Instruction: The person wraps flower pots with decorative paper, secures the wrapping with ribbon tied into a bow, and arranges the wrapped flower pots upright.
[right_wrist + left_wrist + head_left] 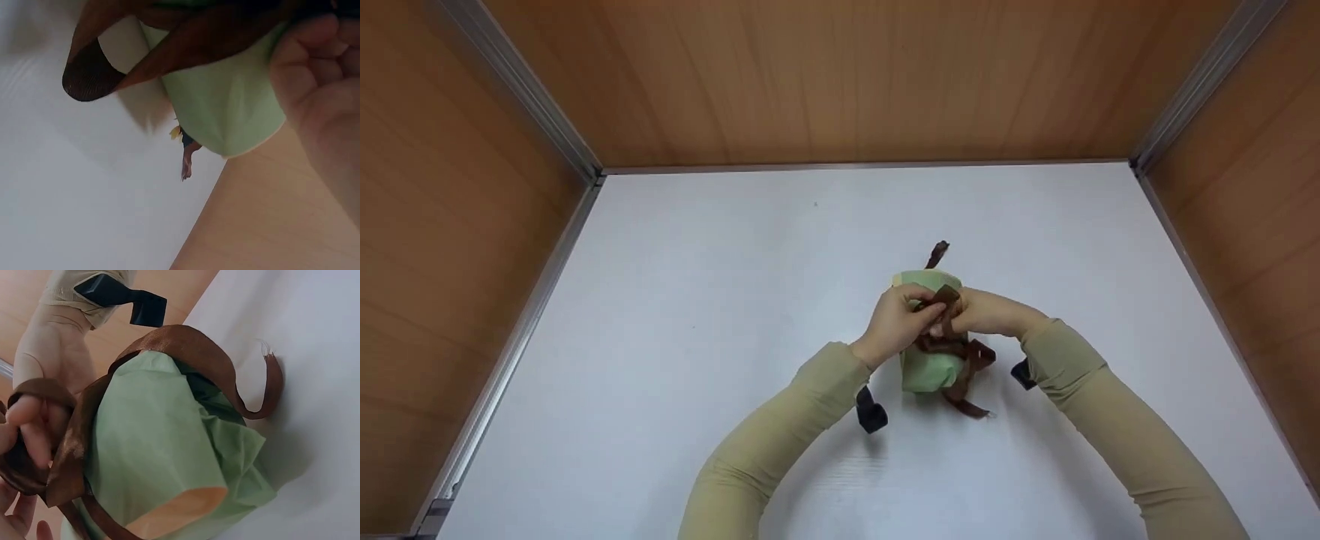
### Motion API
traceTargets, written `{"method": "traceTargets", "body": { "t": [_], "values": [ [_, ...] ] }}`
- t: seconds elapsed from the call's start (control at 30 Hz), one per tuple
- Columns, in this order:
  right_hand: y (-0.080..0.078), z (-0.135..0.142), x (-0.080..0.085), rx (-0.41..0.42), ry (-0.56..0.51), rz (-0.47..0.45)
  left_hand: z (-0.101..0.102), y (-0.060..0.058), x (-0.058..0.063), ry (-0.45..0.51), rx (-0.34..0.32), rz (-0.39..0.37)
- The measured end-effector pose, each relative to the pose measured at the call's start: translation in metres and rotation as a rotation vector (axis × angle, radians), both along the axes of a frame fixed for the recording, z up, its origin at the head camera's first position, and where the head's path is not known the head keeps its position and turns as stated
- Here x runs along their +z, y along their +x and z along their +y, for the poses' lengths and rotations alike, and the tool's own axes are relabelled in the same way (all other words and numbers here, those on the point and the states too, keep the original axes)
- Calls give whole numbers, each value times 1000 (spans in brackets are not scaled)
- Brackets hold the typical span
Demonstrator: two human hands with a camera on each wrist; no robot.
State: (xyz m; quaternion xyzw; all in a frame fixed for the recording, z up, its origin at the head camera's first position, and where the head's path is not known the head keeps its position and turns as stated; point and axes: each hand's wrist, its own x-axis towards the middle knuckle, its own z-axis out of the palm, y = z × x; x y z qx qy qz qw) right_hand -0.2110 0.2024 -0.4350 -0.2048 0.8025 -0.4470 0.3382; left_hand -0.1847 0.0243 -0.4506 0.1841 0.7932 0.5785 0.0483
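A bundle wrapped in light green paper [931, 375] lies on the white table, creased and folded at its near end. Brown satin ribbon [185, 349] crosses it, with loops and a frayed loose end hanging at the near right. In the head view my left hand [900, 319] pinches a length of ribbon between thumb and fingers above the bundle. My right hand [997, 311] meets it from the other side, its fingers partly hidden behind the ribbon. From the left wrist, a ribbon loop passes over a bent finger of the right hand [59, 354].
Beyond the bundle's far end sticks out a short brown strip [937, 255]. A black wrist device [871, 414] hangs below the left cuff; another [1023, 373] sits at the right one. Wood panels [840, 82] in metal frames wall the table [720, 262] at the back and both sides.
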Motion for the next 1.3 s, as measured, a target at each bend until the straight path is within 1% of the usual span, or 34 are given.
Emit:
{"method": "traceTargets", "body": {
  "t": [0.13,0.2,0.3,0.37,0.4,0.43,0.6,0.63,0.73,0.8,0.87,1.0,1.07,1.13,1.3],
  "values": [
    [9,-10,-4,-155,79,125,-1,0,-1,21,23,-28],
    [13,-13,-7,-205,89,177,-2,1,-2,17,29,-32],
    [16,-16,-10,-225,90,241,-2,2,-4,15,24,-40],
    [17,-16,-11,-220,92,255,-1,2,-6,22,13,-40],
    [18,-16,-11,-213,99,260,-2,5,-1,26,6,-43],
    [18,-15,-11,-204,103,267,-2,5,-2,34,0,-43],
    [19,-15,-11,-190,114,256,-2,4,-4,46,-14,-42],
    [19,-15,-11,-187,111,259,-1,2,-9,47,-14,-36],
    [20,-15,-10,-176,113,266,-2,2,-7,37,-20,-27],
    [19,-14,-10,-162,114,278,-2,2,-7,37,-23,-32],
    [19,-13,-11,-148,111,270,-3,2,-7,45,-26,-39],
    [15,-7,-13,-129,54,225,-3,2,-7,77,-24,-60],
    [14,-3,-14,-128,7,202,-3,3,-8,99,-16,-73],
    [12,2,-14,-140,-30,178,-3,3,-9,124,-3,-82],
    [10,12,-10,-191,-93,171,-7,3,-9,159,38,-72]
  ]
}}
